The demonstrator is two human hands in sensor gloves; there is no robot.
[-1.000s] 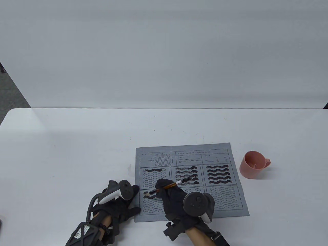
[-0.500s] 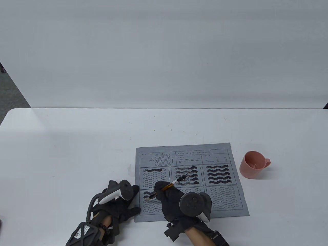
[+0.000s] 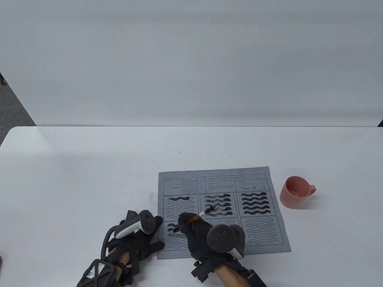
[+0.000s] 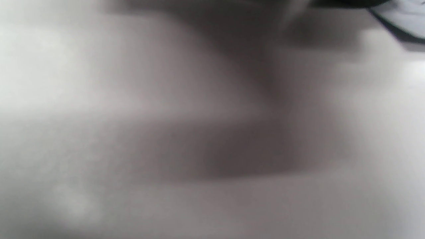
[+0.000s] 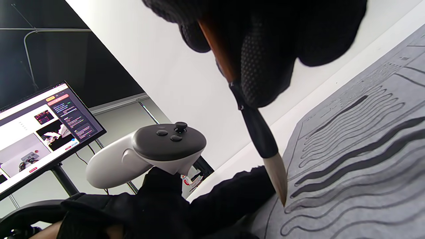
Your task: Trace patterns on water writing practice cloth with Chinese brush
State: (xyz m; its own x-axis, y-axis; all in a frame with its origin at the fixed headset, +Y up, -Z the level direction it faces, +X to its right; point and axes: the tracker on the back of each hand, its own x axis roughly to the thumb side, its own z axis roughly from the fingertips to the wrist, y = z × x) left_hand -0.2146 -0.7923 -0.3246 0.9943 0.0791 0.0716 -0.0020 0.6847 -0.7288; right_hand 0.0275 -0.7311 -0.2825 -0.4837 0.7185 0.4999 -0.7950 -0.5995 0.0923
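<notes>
A grey water writing cloth [image 3: 260,236] printed with panels of wavy outlines lies on the white table; several waves in the upper panels are dark and wet. My right hand [image 3: 191,225] grips a Chinese brush [image 3: 194,217] with a brown shaft, its pale tip [image 5: 277,181] touching the left end of a wave outline in the lower left panel [image 3: 175,239]. Two waves above the tip are dark. My left hand [image 3: 146,243] rests flat on the cloth's [image 5: 365,186] lower left edge, fingers straight. The left wrist view is a blur.
A pink cup [image 3: 296,192] stands on the table [image 3: 74,179] right of the cloth. A monitor on a stand [image 5: 43,116] shows beyond the table's left side in the right wrist view.
My right hand has shifted down and left, bringing the brush tip from the upper wave in the lower left panel to the start of the line below. The left hand has stayed put.
</notes>
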